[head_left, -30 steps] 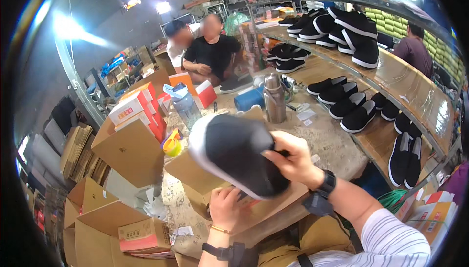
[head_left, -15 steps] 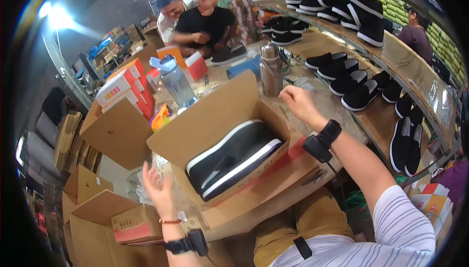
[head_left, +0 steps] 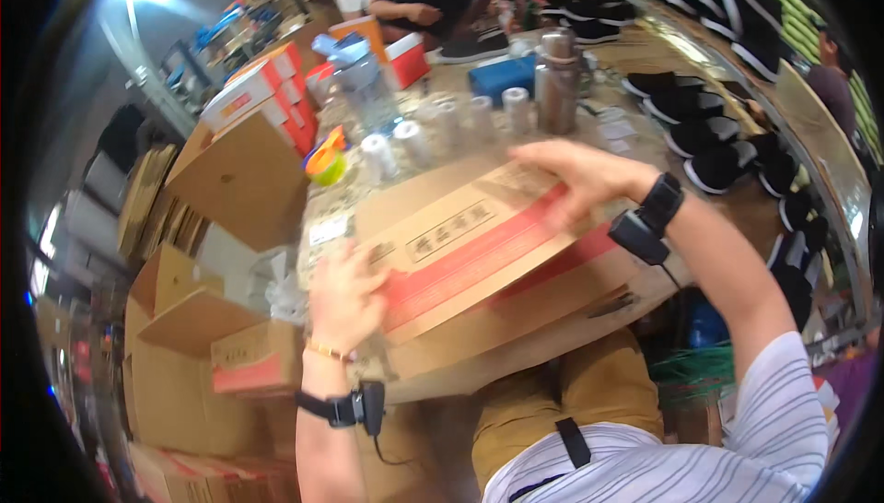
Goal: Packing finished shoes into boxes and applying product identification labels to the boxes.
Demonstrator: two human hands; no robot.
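The hands stand well apart at opposite ends of a red-banded cardboard box [head_left: 479, 247] by the near edge of the table [head_left: 354, 193], the left hand [head_left: 348, 291] at one end and the right hand [head_left: 589, 178] spread over the other corner, seemingly to steady it, though blur hides whether either truly grips. White rolls [head_left: 412, 144], a water bottle [head_left: 364, 87] and a metal flask [head_left: 557, 88] crowd the far side, while an open carton [head_left: 241, 164] limits room leftward.
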